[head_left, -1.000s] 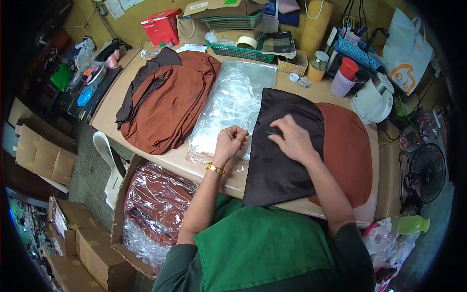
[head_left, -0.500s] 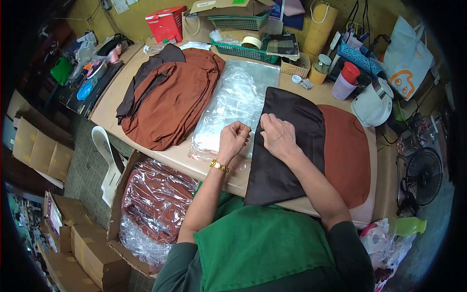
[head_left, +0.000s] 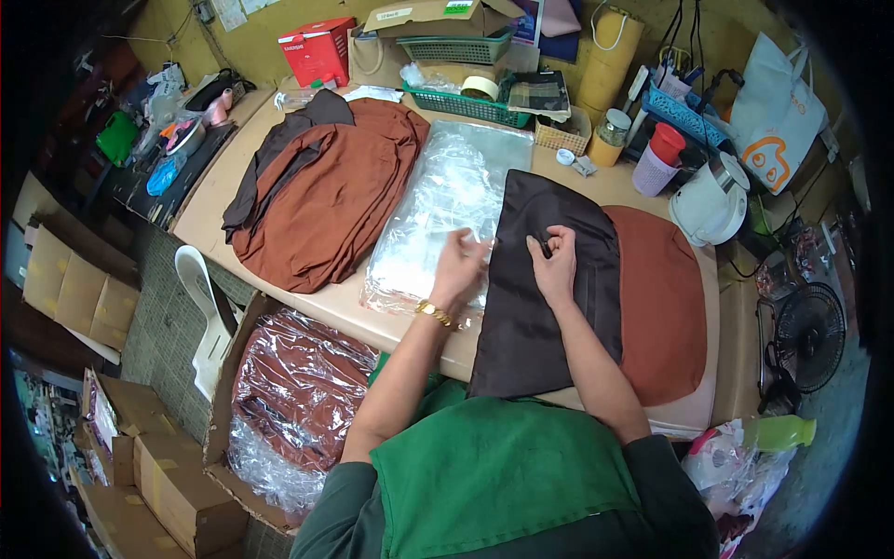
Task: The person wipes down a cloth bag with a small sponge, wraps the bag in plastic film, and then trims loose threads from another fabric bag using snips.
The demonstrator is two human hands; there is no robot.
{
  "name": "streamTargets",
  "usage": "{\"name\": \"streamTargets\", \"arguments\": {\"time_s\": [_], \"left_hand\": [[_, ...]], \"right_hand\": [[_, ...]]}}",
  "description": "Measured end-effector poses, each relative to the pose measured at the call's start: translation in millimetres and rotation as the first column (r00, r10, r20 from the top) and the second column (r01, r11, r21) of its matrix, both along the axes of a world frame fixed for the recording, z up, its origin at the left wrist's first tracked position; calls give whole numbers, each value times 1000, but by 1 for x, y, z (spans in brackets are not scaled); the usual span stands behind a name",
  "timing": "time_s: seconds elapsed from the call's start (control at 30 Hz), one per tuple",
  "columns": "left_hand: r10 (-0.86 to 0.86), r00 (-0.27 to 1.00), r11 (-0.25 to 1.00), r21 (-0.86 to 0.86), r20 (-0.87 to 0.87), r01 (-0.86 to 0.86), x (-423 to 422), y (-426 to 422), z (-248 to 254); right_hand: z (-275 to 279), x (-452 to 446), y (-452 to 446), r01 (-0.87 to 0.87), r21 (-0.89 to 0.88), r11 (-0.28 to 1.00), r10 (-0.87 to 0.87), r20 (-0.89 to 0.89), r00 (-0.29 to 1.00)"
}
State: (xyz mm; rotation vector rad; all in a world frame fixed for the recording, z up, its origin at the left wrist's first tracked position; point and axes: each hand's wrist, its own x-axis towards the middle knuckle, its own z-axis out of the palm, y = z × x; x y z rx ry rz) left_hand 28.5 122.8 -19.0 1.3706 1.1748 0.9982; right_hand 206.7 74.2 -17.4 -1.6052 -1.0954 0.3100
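My left hand (head_left: 460, 265), with a gold bracelet at the wrist, is over the right part of the clear plastic bags (head_left: 442, 182), its fingers apart. My right hand (head_left: 556, 265) is pinched above the dark brown cloth (head_left: 531, 335), closed on a small dark thing that I cannot make out. The dark cloth lies flat and overlaps a rust-brown cloth (head_left: 661, 307) at its right. Left of the plastic bags is a pile of rust-brown fabric (head_left: 326, 205) with a dark piece (head_left: 265, 168) along its upper left side.
Below the table's left front edge stands a carton (head_left: 219, 438) holding plastic-wrapped brown items (head_left: 298, 382). Green baskets (head_left: 466, 104), a jar (head_left: 612, 137), a red cup (head_left: 666, 143) and a white kettle (head_left: 712, 200) line the back. A fan (head_left: 813, 331) is at the right.
My right hand has moved right, away from the dark cloth's left edge, and has turned. My left hand has shifted slightly and its fingers have opened.
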Motion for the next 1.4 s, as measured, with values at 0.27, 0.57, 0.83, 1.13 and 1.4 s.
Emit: {"name": "streamTargets", "arguments": {"time_s": [0.27,0.57,0.83,1.13,1.4], "left_hand": [[78,997,996,50,-10,-77,-55,15,0],[-72,987,991,101,-145,87,-9,-2,14],[-216,921,975,-29,-323,219,-4,-9,22],[-321,807,939,-53,-496,341,-15,-12,25],[-332,869,932,16,-367,363,-20,-14,24]], "right_hand": [[-15,13,-21,-44,59,997,47,-59,997],[-18,6,-17,-90,31,995,89,14,996],[-15,8,-19,-117,45,992,117,0,993],[-11,7,-20,-113,-16,993,113,28,993],[5,-2,-27,-127,-150,981,147,136,980]]}}
